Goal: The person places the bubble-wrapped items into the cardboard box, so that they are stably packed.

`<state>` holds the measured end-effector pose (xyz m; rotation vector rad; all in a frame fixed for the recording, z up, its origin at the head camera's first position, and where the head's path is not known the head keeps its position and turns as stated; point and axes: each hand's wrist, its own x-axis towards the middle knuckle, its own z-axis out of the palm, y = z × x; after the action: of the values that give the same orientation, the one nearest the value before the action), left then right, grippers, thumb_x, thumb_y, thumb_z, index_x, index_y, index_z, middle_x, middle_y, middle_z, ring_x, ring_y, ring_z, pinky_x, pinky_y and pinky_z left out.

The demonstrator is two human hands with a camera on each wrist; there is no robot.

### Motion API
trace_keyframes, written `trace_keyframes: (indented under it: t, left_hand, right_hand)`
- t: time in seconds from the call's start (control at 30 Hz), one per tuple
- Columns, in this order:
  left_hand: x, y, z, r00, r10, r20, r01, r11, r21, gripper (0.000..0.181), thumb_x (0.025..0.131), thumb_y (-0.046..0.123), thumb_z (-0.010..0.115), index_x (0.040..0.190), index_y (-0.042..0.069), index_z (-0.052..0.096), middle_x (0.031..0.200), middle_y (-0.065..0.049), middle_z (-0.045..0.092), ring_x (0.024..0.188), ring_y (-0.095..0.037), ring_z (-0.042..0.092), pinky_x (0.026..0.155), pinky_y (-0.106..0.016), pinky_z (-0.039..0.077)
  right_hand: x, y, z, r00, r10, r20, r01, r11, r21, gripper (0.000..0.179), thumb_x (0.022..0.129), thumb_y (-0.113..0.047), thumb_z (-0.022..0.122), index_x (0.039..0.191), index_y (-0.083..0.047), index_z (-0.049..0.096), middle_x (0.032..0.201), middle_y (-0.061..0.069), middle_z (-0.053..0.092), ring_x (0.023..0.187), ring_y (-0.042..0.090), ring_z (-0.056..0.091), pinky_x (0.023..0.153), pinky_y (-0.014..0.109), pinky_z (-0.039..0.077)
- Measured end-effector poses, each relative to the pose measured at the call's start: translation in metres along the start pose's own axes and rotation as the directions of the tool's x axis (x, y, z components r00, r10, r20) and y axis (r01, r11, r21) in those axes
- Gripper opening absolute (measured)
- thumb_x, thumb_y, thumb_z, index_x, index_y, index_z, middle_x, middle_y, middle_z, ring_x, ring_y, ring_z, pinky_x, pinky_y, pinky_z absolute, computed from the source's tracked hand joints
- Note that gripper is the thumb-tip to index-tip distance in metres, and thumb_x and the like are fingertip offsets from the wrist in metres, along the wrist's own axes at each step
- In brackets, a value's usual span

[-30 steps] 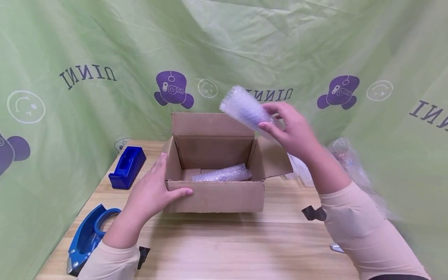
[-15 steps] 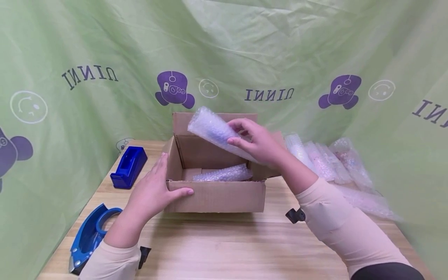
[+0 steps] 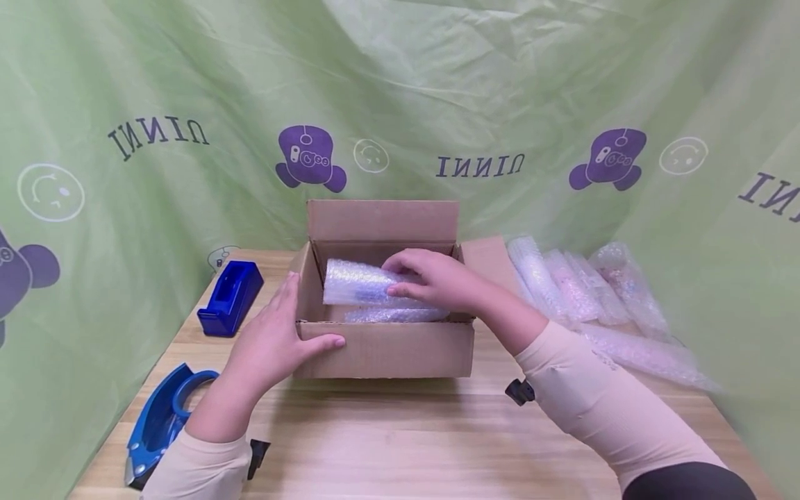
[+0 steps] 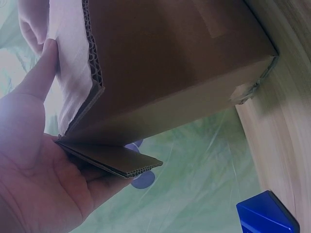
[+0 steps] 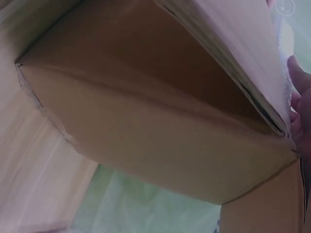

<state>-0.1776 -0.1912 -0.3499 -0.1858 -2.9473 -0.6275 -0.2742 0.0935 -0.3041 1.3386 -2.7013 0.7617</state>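
Observation:
An open cardboard box (image 3: 387,352) stands on the table with its flaps folded out. My left hand (image 3: 269,340) holds its near left corner, thumb over the front flap and fingers along the left flap (image 4: 112,158). Inside the box, my right hand (image 3: 437,279) grips the right end of a bubble-wrapped roll (image 3: 353,281) with something bluish in it. The roll lies level, just behind and above another bubble-wrapped roll (image 3: 396,316) on the box floor. The right wrist view shows mostly the box's outside (image 5: 146,126), with the right hand (image 5: 302,102) partly cut off at the edge.
At the right back lie several bubble-wrapped packs (image 3: 571,285), with a longer one (image 3: 646,355) in front. A blue tape dispenser (image 3: 230,298) and a blue hand-held tape cutter (image 3: 159,423) are on the left. A green printed curtain (image 3: 400,90) hangs behind the table (image 3: 387,444).
My right hand has carried the bubble-wrapped roll left and down into the box, and the roll has turned level. My left hand has stayed on the box corner.

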Motion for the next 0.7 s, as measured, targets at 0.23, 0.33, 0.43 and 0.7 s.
trace_keyframes:
  t: [0.23, 0.33, 0.43, 0.7]
  left_hand:
    - [0.0, 0.0, -0.001, 1.0, -0.009, 0.004, 0.009, 1.0, -0.001, 0.137, 0.066, 0.087, 0.058, 0.157, 0.001, 0.003, 0.162, -0.023, 0.013, 0.144, -0.046, 0.027, 0.108, -0.063, 0.034]
    - [0.0, 0.0, -0.001, 1.0, -0.008, 0.0, 0.008, 1.0, -0.002, 0.137, 0.066, 0.087, 0.058, 0.157, 0.001, 0.003, 0.162, -0.023, 0.014, 0.144, -0.046, 0.028, 0.108, -0.063, 0.034]
    - [-0.001, -0.001, -0.001, 1.0, -0.007, 0.0, 0.007, 1.0, -0.001, 0.137, 0.066, 0.088, 0.058, 0.157, 0.002, 0.003, 0.162, -0.023, 0.014, 0.144, -0.046, 0.028, 0.108, -0.063, 0.034]
    - [-0.001, 0.0, -0.001, 1.0, -0.006, 0.005, 0.006, 1.0, 0.004, 0.136, 0.067, 0.087, 0.059, 0.157, 0.002, 0.003, 0.162, -0.023, 0.014, 0.144, -0.045, 0.027, 0.108, -0.063, 0.034]
  right_hand:
    - [0.002, -0.005, 0.008, 0.997, 0.018, 0.069, -0.013, 0.997, -0.07, 0.038, 0.091, -0.042, 0.068, 0.12, -0.018, 0.064, 0.112, -0.007, 0.065, 0.106, 0.006, 0.06, 0.098, 0.031, 0.049]
    - [0.002, -0.006, 0.01, 0.995, 0.018, 0.1, -0.011, 0.997, -0.076, 0.038, 0.091, -0.043, 0.068, 0.12, -0.019, 0.064, 0.113, -0.008, 0.065, 0.106, 0.007, 0.06, 0.098, 0.031, 0.048]
    - [0.002, -0.006, 0.012, 0.991, 0.018, 0.134, -0.006, 0.997, -0.083, 0.037, 0.093, -0.043, 0.066, 0.121, -0.018, 0.064, 0.114, -0.007, 0.065, 0.107, 0.007, 0.06, 0.098, 0.031, 0.048]
    - [-0.001, -0.008, 0.012, 0.986, 0.017, 0.164, -0.003, 0.997, -0.082, 0.034, 0.095, -0.04, 0.063, 0.121, -0.019, 0.064, 0.114, -0.008, 0.066, 0.104, 0.006, 0.06, 0.097, 0.03, 0.049]
